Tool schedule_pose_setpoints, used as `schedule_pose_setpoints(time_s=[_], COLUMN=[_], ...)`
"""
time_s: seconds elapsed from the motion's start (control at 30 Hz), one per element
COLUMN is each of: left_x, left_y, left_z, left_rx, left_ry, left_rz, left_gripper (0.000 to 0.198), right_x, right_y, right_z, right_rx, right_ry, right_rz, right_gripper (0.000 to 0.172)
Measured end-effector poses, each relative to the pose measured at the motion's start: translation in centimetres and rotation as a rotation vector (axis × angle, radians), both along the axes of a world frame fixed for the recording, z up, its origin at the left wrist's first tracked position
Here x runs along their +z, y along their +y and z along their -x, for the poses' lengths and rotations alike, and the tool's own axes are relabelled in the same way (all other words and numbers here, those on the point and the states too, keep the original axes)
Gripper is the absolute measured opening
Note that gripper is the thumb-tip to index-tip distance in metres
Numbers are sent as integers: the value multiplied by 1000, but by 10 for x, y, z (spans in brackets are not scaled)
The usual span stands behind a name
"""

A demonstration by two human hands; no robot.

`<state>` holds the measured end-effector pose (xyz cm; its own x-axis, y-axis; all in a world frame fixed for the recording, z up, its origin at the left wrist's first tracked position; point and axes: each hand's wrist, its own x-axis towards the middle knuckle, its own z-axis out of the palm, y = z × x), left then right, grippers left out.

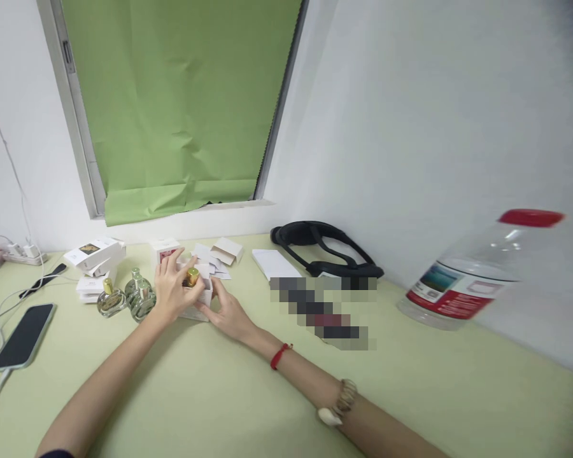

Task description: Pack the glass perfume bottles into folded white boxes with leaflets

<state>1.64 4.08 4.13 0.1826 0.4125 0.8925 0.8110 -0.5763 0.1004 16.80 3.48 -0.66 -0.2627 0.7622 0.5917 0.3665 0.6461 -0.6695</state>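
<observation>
My left hand [172, 286] is curled around a gold-capped perfume bottle [191, 277] that sits in a small white box [198, 299]. My right hand [226, 313] grips the same white box from its right side, fingers pressed against it. Two more glass perfume bottles [111, 300] [141, 298] with gold caps stand just left of my left hand. A small white and pink box [165, 250] stands behind my hands.
A phone [25, 335] on a cable lies at the left. White boxes [94, 253] are stacked at the back left, folded cardboard pieces [226, 250] behind. A black strap [325, 251] and white paper [274, 263] lie right. A large water bottle [472, 273] stands near the wall.
</observation>
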Motion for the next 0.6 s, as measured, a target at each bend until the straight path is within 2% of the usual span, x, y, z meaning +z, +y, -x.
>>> schedule_pose_setpoints(time_s=[0.2,0.3,0.37,0.47,0.53,0.6], left_x=[-8,-21,-34,-50,-53,-51], left_y=[2,-3,-6,-9,-9,-9], left_z=[0,-3,-5,-5,-4,-2], left_rx=[-54,-102,-139,-160,-172,-185], left_ry=[-30,-179,-284,-364,-384,-399], left_rz=[36,62,111,268,383,454], left_gripper=[39,45,45,41,41,44], right_x=[-4,-7,-9,-9,-8,-5], right_y=[11,17,19,21,21,20], right_z=[-3,-5,-7,-10,-12,-13], right_rx=[-15,7,10,-22,-48,-55], right_ry=[47,79,90,27,-27,-36], right_rz=[-9,-24,-62,-174,-223,-216], right_gripper=[56,66,67,51,40,38])
